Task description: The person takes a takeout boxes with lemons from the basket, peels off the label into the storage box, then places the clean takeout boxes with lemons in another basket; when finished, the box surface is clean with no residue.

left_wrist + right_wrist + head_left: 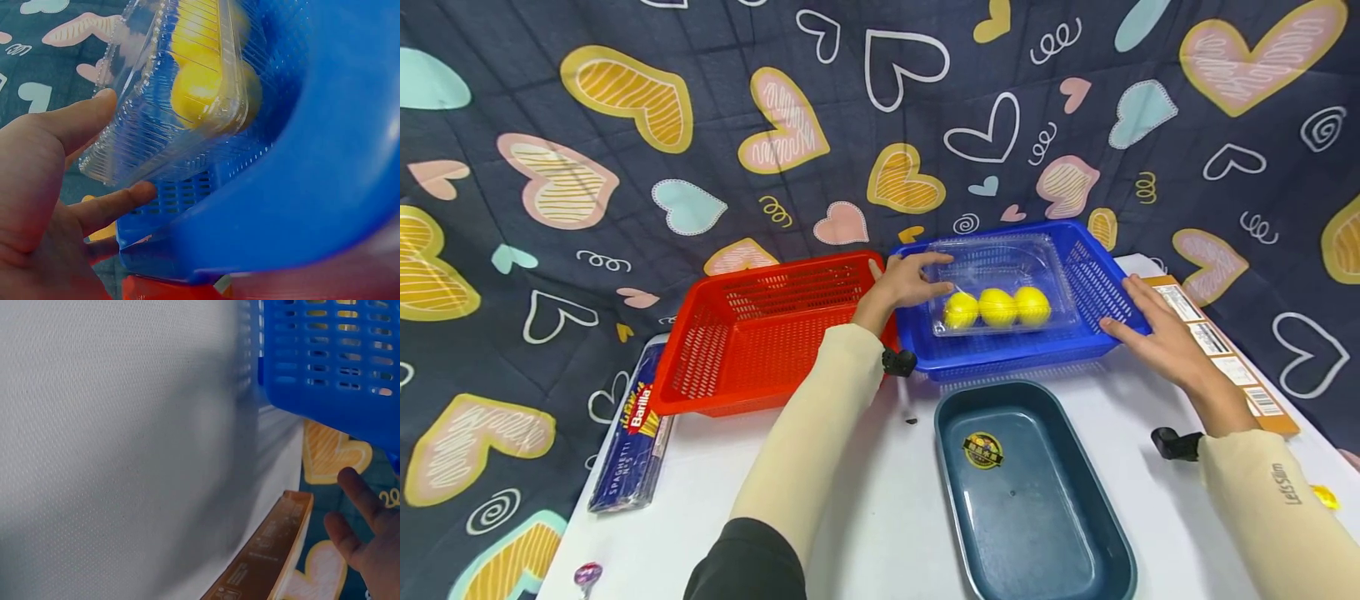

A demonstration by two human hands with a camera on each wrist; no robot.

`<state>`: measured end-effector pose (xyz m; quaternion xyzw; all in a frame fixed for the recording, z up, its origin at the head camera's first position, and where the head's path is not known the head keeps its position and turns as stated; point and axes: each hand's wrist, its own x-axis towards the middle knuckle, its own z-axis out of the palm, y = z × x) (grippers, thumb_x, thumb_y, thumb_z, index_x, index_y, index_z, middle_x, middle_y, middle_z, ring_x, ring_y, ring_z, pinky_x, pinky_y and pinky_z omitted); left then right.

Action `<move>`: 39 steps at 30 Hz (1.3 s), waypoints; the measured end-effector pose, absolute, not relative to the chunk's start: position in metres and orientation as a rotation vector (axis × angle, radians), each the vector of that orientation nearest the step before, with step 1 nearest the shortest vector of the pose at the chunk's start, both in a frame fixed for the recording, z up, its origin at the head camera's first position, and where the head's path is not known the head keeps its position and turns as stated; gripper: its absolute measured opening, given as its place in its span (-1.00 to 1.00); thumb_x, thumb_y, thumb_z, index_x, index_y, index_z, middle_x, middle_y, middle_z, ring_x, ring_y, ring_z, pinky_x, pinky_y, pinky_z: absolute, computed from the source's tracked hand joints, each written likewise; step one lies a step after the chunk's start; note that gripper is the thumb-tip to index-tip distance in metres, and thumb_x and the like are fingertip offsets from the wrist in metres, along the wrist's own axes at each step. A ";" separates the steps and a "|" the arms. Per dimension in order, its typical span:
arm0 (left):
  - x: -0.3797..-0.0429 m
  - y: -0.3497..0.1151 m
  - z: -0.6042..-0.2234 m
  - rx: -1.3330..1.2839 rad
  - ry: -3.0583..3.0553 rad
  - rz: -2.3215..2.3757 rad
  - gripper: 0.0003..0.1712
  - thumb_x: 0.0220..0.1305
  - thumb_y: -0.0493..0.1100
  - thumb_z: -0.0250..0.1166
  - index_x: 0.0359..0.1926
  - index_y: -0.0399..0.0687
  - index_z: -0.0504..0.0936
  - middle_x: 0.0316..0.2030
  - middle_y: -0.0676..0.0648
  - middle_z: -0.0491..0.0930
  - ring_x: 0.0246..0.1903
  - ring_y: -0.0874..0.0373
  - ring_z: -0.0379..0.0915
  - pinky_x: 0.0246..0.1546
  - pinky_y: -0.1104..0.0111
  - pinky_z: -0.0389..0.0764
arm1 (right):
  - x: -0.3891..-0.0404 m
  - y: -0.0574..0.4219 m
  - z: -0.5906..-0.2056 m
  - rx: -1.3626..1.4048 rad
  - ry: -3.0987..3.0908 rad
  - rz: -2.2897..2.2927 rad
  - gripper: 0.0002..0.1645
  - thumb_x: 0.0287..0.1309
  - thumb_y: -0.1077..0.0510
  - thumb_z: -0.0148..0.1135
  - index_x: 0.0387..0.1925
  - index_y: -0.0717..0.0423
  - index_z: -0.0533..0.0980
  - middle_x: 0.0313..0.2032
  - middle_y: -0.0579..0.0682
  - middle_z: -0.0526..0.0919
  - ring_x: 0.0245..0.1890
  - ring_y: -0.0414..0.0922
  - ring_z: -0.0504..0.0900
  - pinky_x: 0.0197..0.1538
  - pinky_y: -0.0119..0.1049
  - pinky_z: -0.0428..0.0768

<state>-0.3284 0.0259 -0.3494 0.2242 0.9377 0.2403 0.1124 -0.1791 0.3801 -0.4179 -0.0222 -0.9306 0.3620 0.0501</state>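
A clear plastic container [1026, 257] with three round yellow fruits [997, 307], lemon-like, lies inside the blue basket [1105, 279]. My left hand [906, 283] reaches over the basket's left rim, thumb and fingers spread at the container's left end. In the left wrist view, the left hand [56, 169] has its fingertips right at the ribbed side of the container [131, 140]. On the opposite side, my right hand [1165, 333] is by the basket's right rim, fingers extended and not curled round it. The right wrist view has that hand [375, 550] below the basket's slotted wall [312, 394].
Left of the blue basket stands a red basket [730, 400]. In front is a dark teal tray [1037, 517] with a round sticker. A blue spaghetti pack [628, 458] and a lollipop [587, 573] lie left. An orange-brown box [1232, 358] lies right, before the heart-patterned cloth [880, 125].
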 end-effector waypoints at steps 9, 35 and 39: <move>-0.328 0.024 -0.347 0.574 2.736 0.590 -0.32 0.37 0.21 0.24 0.48 0.47 0.34 0.55 0.02 0.23 0.62 -0.27 -0.27 0.44 -0.39 -0.58 | -0.180 0.376 -0.418 -0.053 -2.819 1.121 0.07 0.42 -0.20 0.08 0.62 0.17 -0.22 0.64 0.21 -0.29 0.59 0.41 -0.23 0.45 0.53 -0.12; -0.316 0.022 -0.346 0.587 2.710 0.585 -0.27 0.39 0.27 0.18 0.53 0.47 0.24 0.56 0.00 0.22 0.61 -0.35 -0.41 0.44 -0.40 -0.58 | -0.177 0.376 -0.418 -0.063 -2.826 1.132 0.07 0.42 -0.22 0.07 0.62 0.16 -0.22 0.64 0.22 -0.30 0.59 0.41 -0.22 0.44 0.53 -0.10; -0.313 0.018 -0.346 0.624 2.709 0.641 -0.27 0.39 0.26 0.18 0.54 0.45 0.24 0.55 -0.01 0.24 0.61 -0.38 -0.41 0.43 -0.40 -0.61 | -0.176 0.380 -0.416 -0.058 -2.827 1.117 0.07 0.42 -0.21 0.07 0.62 0.18 -0.21 0.63 0.23 -0.28 0.59 0.40 -0.22 0.45 0.52 -0.10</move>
